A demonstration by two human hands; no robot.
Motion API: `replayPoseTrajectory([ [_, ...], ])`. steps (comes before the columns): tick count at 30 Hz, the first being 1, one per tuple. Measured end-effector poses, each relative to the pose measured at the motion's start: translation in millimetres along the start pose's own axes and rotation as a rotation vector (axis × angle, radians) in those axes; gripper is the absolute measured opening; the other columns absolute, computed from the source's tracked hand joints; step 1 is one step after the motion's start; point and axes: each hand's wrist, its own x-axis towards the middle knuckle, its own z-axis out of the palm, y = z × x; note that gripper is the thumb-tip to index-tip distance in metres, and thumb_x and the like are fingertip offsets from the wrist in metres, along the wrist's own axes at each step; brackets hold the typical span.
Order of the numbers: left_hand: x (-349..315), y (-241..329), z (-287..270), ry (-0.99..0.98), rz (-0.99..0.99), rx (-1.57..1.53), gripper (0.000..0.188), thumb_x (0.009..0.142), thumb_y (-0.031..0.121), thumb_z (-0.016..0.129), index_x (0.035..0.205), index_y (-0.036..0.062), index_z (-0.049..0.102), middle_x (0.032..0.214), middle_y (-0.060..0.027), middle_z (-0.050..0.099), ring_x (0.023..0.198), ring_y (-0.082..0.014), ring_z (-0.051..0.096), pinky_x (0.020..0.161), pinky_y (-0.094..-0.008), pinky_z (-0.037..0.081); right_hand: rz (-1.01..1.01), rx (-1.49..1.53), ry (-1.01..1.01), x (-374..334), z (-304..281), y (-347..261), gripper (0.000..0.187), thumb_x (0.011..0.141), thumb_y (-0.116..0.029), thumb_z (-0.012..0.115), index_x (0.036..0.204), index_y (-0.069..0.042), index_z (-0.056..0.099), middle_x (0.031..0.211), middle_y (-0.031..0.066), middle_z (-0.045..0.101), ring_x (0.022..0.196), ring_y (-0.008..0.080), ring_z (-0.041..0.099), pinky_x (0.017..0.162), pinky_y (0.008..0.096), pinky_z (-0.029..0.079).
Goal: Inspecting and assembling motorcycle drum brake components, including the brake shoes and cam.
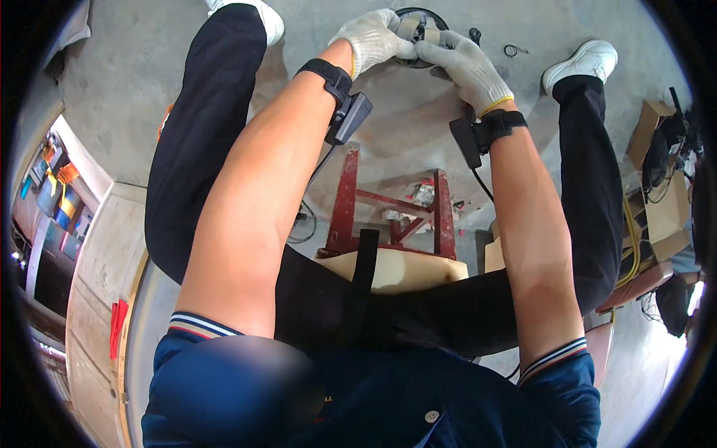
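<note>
Left hand [373, 40] and right hand [467, 67], both in pale knit gloves, met at dark-rimmed round part [420, 31], which lay between their fingers over grey floor [515, 22]. Left fingers curved along part's left side, right fingers along its right; thumb tips came together at near rim. Whether fingers pinched part: cannot tell. Small black piece [475, 35] lay just right of right fingers; wire ring [511, 51], farther right. Red-legged stool [345, 198] stood bodyward of fingers.
</note>
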Motion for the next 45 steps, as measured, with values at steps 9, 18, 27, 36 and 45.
replayPoseTrajectory([
  [9, 0, -7, -1, 0.018, 0.019, 0.049, 0.071, 0.075, 0.048, 0.087, 0.129, 0.0047, 0.070, 0.119, -0.0139, 0.076, 0.111, -0.0269, 0.071, 0.099, -0.0368, 0.053, 0.013, -0.190, 0.064, -13, 7, -16, 0.059, 0.089, -0.046, 0.076, 0.124, 0.002, 0.072, 0.103, 0.0125, 0.077, 0.087, 0.0188, 0.073, 0.084, 0.0319, 0.057],
  [18, 1, -18, 20, 0.155, 0.064, 0.104, 0.049, 0.080, 0.036, 0.082, 0.117, 0.0070, 0.070, 0.110, -0.0158, 0.076, 0.107, -0.0303, 0.071, 0.094, -0.0398, 0.054, 0.006, -0.024, 0.082, -15, 15, 4, 0.042, 0.098, -0.031, 0.076, 0.126, 0.000, 0.071, 0.107, 0.0033, 0.075, 0.097, 0.0103, 0.068, 0.087, 0.0268, 0.055],
  [27, 2, -13, 27, 0.130, 0.013, 0.072, 0.041, 0.080, 0.032, 0.083, 0.112, 0.0085, 0.070, 0.105, -0.0145, 0.076, 0.101, -0.0312, 0.072, 0.088, -0.0408, 0.055, 0.108, 0.169, 0.192, -8, 29, 15, 0.039, 0.094, -0.027, 0.076, 0.118, 0.003, 0.071, 0.099, 0.0065, 0.074, 0.088, 0.0127, 0.068, 0.080, 0.0299, 0.055],
  [36, 0, 9, 19, 0.038, -0.013, 0.114, 0.036, 0.084, 0.027, 0.081, 0.112, 0.0074, 0.069, 0.112, -0.0168, 0.075, 0.107, -0.0352, 0.071, 0.090, -0.0440, 0.055, 0.197, 0.322, 0.179, -12, 23, 6, 0.041, 0.100, -0.022, 0.074, 0.128, 0.006, 0.064, 0.116, 0.0094, 0.071, 0.101, 0.0159, 0.071, 0.090, 0.0290, 0.060],
  [45, -2, 11, 18, 0.038, -0.061, 0.072, 0.050, 0.084, 0.043, 0.084, 0.116, 0.0081, 0.069, 0.109, -0.0148, 0.076, 0.105, -0.0306, 0.072, 0.091, -0.0408, 0.053, 0.175, 0.382, 0.190, -8, 26, 8, 0.043, 0.096, -0.022, 0.076, 0.128, 0.006, 0.068, 0.109, 0.0106, 0.075, 0.092, 0.0149, 0.073, 0.083, 0.0287, 0.061],
])
